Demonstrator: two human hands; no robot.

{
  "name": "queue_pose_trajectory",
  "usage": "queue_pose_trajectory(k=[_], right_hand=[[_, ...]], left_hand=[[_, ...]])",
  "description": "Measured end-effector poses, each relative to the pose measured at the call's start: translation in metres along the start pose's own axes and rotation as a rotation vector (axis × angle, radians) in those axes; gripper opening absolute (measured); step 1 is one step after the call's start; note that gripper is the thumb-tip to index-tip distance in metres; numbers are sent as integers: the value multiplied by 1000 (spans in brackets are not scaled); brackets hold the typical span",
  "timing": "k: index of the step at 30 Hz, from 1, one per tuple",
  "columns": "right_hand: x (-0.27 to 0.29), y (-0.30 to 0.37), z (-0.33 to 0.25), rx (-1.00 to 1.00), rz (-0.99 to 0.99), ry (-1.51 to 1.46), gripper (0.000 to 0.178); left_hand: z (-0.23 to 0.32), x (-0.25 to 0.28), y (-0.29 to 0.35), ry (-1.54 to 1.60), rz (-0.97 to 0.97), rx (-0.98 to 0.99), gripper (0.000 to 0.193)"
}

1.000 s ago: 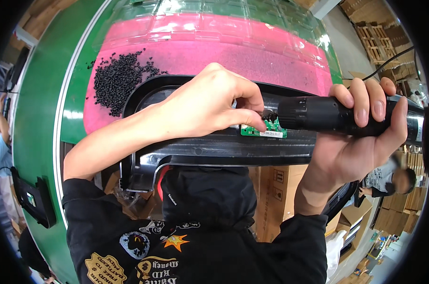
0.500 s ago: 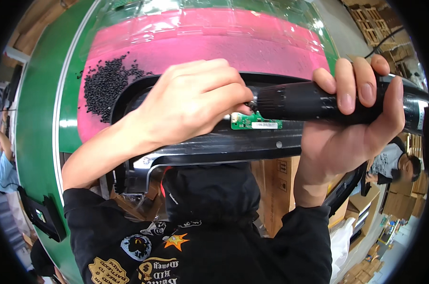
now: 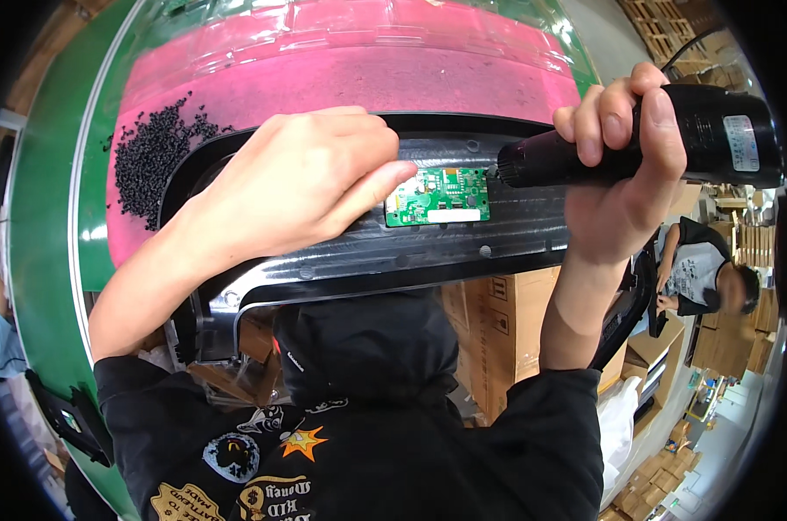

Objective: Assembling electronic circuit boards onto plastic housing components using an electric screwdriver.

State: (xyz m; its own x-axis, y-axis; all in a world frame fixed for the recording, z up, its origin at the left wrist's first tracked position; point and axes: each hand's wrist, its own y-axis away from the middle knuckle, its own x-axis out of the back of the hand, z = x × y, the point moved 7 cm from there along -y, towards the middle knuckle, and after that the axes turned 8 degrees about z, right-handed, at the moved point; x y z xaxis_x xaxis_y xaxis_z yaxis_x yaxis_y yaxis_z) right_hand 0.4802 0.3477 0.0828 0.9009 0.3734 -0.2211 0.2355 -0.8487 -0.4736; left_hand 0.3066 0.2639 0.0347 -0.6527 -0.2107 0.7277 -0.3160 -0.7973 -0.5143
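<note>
A black electric screwdriver [image 3: 706, 130] lies in my right hand [image 3: 619, 195], its fingers wrapped round the barrel. The narrow end points left, close by the right edge of a green circuit board [image 3: 450, 204]. That board rests inside a long black plastic housing [image 3: 358, 260] with raised walls. My left hand [image 3: 311, 182] is curled over the housing's left part, thumb reaching to the board's upper left corner. Whatever its fingers pinch, if anything, is hidden.
Small black screws [image 3: 154, 161] form a pile on the pink mat [image 3: 445, 82] at the left. Clear plastic sheeting [image 3: 324, 30] covers the mat's far side. Cardboard boxes [image 3: 523, 326] stand below the housing. Another person [image 3: 701, 265] is at the right.
My left hand has drawn back left from the screwdriver's tip, uncovering more of the board. The screwdriver has shifted away from above the board to its right edge. The view has shifted slightly.
</note>
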Motion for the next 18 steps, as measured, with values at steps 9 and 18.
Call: queue_pose_trajectory(k=[9,18], right_hand=[[4,-1,9,-26,21,32,25],[4,0,14,-62,39,-28,24]], left_hand=[[1,-12,1,72,-76,-71,15],[6,-16,3,46,-150,-122,17]])
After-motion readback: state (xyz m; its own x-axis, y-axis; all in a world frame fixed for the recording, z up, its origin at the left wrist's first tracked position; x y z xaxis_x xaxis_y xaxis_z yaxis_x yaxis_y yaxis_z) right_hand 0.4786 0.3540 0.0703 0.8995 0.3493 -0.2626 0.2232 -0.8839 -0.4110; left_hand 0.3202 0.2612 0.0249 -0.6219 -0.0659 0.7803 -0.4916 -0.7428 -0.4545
